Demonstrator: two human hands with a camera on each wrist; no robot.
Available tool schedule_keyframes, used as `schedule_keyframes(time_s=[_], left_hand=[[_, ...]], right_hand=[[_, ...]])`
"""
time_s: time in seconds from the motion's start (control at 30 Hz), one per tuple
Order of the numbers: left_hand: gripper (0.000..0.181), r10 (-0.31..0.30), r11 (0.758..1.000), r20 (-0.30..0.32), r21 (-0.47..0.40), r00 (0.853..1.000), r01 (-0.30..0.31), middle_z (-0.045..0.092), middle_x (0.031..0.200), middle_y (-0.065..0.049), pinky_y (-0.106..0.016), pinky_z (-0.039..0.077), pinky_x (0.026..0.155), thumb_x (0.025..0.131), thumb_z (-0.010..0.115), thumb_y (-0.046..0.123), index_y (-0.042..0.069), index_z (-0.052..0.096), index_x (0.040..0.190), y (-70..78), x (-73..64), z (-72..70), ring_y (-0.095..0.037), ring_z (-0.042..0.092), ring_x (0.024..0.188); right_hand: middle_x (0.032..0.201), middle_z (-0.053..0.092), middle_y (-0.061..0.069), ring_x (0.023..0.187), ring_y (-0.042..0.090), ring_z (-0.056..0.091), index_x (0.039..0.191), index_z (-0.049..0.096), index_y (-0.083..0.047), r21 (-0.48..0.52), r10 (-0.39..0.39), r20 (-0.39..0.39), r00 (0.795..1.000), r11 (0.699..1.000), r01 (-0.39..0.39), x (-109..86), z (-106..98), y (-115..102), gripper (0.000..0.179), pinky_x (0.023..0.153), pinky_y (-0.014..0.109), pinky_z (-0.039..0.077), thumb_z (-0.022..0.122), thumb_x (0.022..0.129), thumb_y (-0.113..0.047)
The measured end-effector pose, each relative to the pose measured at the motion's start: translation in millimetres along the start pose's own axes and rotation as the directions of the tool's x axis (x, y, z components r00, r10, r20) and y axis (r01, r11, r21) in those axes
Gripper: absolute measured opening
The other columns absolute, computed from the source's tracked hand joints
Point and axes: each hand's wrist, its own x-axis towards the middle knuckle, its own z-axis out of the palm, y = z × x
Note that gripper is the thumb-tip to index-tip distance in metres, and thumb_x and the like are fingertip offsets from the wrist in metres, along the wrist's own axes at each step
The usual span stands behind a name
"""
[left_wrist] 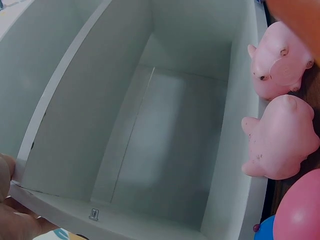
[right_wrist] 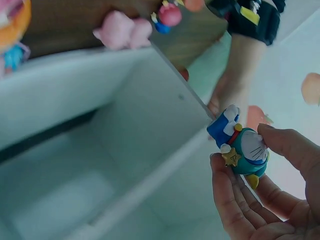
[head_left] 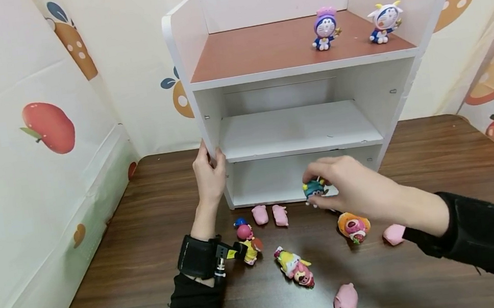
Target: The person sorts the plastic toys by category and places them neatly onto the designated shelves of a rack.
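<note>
My right hand pinches a small cat figurine with a teal hood, a blue body and a gold star, in front of the bottom compartment of a white shelf unit. In the right wrist view, the thumb is on one side of it and the fingers on the other. My left hand grips the front edge of the unit's left side panel, near the middle shelf board. Two similar figurines, one purple-hooded and one white-hooded, stand on the brown top at its right.
On the wooden table lie several pink pigs, a yellow-and-pink figurine, an orange-rimmed pink bear figurine and a figurine with a pink ball-like part by my left wrist. Two pigs lie close before the unit's base.
</note>
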Motion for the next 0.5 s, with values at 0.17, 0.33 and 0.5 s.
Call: schedule_keyframes(time_s=[0.17, 0.33, 0.5], left_hand=[[0.035, 0.009, 1.000, 0.003, -0.001, 1.000, -0.009, 0.053, 0.105, -0.034, -0.044, 0.046, 0.059, 0.083, 0.042, -0.013, -0.017, 0.044, 0.117, 0.1, 0.4, -0.5, -0.032, 0.053, 0.076], [0.036, 0.006, 1.000, 0.008, -0.006, 1.000, -0.006, 0.052, 0.107, -0.034, -0.045, 0.046, 0.060, 0.083, 0.041, -0.013, -0.016, 0.043, 0.119, 0.4, -0.2, -0.8, -0.034, 0.053, 0.077], [0.036, 0.007, 1.000, 0.009, -0.013, 1.000, -0.007, 0.052, 0.108, -0.034, -0.048, 0.047, 0.062, 0.083, 0.041, -0.013, -0.017, 0.042, 0.119, 0.5, -0.8, -0.6, -0.036, 0.053, 0.081]], right_hand=[[0.077, 0.058, -0.003, 0.068, 0.008, 0.053, 0.085, 0.059, -0.007, -0.035, -0.029, -0.014, 0.999, 0.999, 0.029, 15.9, -20, -10, 0.020, 0.061, 0.025, 0.048, 0.073, 0.070, -0.007], [0.075, 0.060, -0.001, 0.065, 0.007, 0.054, 0.083, 0.060, -0.006, -0.084, -0.084, -0.068, 0.994, 0.993, 0.078, 29.6, -37, -17, 0.019, 0.058, 0.024, 0.048, 0.073, 0.069, -0.007], [0.075, 0.059, -0.009, 0.065, 0.003, 0.054, 0.085, 0.060, -0.011, -0.114, -0.090, -0.091, 0.992, 0.990, 0.079, 41.1, -54, -16, 0.019, 0.060, 0.028, 0.049, 0.073, 0.070, -0.012]])
